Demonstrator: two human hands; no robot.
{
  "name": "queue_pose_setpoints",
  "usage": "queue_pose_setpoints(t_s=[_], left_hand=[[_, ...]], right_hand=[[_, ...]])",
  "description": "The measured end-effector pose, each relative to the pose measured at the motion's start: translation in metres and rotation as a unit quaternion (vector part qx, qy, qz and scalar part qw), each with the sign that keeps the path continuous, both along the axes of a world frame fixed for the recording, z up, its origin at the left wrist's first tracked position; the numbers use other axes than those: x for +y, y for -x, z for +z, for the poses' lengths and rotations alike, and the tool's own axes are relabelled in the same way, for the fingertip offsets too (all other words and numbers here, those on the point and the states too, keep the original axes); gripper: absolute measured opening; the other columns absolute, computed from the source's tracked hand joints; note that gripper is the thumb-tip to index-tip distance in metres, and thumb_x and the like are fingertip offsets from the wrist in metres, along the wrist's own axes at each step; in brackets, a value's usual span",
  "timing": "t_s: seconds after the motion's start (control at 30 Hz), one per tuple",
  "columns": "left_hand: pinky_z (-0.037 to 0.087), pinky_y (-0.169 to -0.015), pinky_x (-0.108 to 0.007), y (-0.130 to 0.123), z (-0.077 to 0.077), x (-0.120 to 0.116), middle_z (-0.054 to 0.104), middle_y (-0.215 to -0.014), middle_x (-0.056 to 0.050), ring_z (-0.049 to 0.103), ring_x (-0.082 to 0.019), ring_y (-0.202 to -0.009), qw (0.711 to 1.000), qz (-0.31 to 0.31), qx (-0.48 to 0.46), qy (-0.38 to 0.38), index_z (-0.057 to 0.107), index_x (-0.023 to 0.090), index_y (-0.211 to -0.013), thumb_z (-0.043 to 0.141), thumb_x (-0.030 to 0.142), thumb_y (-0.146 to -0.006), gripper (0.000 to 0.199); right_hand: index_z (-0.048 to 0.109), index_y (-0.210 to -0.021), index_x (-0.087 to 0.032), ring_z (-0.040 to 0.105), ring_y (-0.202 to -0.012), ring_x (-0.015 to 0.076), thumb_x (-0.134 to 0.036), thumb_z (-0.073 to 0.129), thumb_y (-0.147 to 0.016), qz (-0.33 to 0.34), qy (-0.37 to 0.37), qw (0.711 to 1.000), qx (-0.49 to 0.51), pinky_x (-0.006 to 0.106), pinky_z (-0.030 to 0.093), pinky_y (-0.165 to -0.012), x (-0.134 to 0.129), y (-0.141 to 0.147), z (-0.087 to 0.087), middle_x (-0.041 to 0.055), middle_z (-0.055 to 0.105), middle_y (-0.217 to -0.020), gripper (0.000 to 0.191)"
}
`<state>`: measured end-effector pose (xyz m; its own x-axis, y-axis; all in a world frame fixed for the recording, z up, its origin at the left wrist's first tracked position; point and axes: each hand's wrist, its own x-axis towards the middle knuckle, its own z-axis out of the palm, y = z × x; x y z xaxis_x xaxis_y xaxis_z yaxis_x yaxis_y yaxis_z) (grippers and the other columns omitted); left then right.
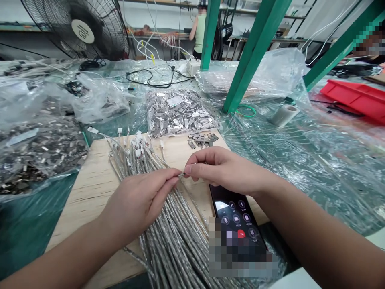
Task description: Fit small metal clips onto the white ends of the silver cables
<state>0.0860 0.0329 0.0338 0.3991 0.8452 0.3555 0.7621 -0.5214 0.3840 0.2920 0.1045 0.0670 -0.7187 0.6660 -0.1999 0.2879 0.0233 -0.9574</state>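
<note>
My left hand (pixel 144 192) is closed in a pinch above a thick bundle of silvery braided cables (pixel 177 237). My right hand (pixel 219 166) also pinches, its fingertips almost meeting those of the left. A small shiny metal piece (pixel 181 174) shows between the two pinches; most of it is hidden by the fingers. The cables lie on a pale wooden board (pixel 81 204), many with small white ends (pixel 138 144) at the far side. Several flat metal connector pieces (pixel 203 139) lie loose on the board beyond my right hand.
A phone (pixel 237 216) with a call screen lies below my right wrist. Behind the board sits a clear bag of metal connector parts (pixel 180 112); more bagged parts (pixel 42 148) are at left. Green posts (pixel 252 56), a film roll (pixel 284 115), a red bin (pixel 357 100) and a fan (pixel 81 30) surround it.
</note>
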Motion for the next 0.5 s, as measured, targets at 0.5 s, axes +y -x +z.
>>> queue_pose_setpoints(t_s=[0.5], left_hand=[[0.046, -0.065, -0.017, -0.0015, 0.0023, -0.0017, 0.073, -0.091, 0.005, 0.069, -0.009, -0.077, 1.000, 0.005, -0.024, 0.009, 0.060, 0.024, -0.112, 0.049, 0.024, -0.095, 0.020]], right_hand=[[0.063, -0.077, -0.015, 0.029, -0.051, 0.0061, -0.032, 0.059, -0.085, 0.005, 0.000, 1.000, -0.002, 0.022, 0.026, -0.050, -0.0003, -0.0004, 0.0010, -0.0069, 0.040, -0.059, 0.019]])
